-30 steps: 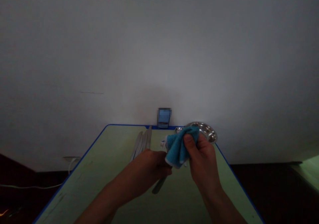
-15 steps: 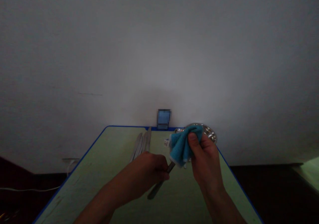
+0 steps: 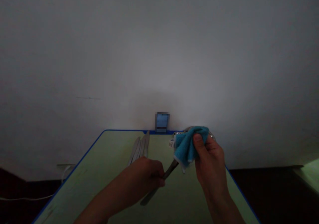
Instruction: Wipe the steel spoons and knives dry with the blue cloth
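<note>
My left hand is closed around the middle of a metal table knife, its rounded handle end pointing down and left. The knife's far end runs into a blue cloth with a white edge and a small tag, so that end is hidden. My right hand pinches the bunched cloth, thumb on top, around the knife. Beyond my left hand, several table knives lie side by side on the green table, their lower ends covered by the hand.
Shiny metal dishware stands at the back right, mostly behind the cloth. A small device with a blurred screen leans on the wall at the table's blue back edge. A white cable runs at the left.
The cloth and my right hand have shifted slightly right, away from my left hand, baring more of the knife. My left hand has moved slightly left and down. The view has tilted a little.
</note>
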A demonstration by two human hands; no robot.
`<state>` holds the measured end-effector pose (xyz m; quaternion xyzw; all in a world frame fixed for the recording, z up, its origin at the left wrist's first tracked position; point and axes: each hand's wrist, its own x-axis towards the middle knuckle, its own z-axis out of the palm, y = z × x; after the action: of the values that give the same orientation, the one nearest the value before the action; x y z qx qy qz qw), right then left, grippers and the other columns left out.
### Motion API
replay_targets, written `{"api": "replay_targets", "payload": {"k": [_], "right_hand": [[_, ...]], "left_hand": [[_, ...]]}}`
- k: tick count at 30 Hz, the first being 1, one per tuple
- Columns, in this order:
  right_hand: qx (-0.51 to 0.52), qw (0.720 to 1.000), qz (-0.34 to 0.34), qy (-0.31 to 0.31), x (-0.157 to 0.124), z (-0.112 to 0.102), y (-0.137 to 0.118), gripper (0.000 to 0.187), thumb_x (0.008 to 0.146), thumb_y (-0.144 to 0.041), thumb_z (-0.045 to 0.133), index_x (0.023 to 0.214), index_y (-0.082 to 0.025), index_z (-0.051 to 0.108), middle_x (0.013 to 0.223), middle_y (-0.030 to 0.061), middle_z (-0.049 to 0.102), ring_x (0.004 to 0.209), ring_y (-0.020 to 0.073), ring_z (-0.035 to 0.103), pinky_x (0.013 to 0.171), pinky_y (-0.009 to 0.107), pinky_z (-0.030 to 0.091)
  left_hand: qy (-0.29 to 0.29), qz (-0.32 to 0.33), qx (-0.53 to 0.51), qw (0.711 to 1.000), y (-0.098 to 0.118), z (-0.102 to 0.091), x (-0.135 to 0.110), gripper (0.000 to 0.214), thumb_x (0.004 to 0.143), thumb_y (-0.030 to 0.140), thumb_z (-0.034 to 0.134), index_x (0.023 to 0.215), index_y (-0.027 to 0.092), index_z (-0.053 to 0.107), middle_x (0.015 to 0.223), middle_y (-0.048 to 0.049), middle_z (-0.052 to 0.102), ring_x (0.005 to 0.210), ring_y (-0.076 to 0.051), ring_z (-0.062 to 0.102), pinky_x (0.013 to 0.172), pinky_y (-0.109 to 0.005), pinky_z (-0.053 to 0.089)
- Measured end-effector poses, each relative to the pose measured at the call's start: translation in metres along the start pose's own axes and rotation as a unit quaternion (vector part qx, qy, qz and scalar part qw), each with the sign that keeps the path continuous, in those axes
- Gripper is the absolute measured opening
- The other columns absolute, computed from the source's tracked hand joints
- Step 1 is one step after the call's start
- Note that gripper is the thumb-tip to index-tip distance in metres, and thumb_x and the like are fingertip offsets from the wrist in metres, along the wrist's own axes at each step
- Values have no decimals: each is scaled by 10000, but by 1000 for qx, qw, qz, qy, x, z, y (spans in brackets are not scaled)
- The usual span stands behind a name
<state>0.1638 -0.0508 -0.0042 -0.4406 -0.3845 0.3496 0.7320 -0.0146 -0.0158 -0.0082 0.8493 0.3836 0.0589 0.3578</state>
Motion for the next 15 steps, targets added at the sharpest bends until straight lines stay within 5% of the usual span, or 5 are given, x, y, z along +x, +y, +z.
{"api": "replay_targets", "payload": {"k": [15], "right_hand": [[60,997,0,56,7,-7,-10,257,743,-427,663,782,-176,626,628,-21,634,520,97,542,465,211,439]], "left_hand": [[12,13,-14,1000,6,-2,1,196,768,302,533,733,175,678,617,21,631,599,-122,580,553,-202,359]]}}
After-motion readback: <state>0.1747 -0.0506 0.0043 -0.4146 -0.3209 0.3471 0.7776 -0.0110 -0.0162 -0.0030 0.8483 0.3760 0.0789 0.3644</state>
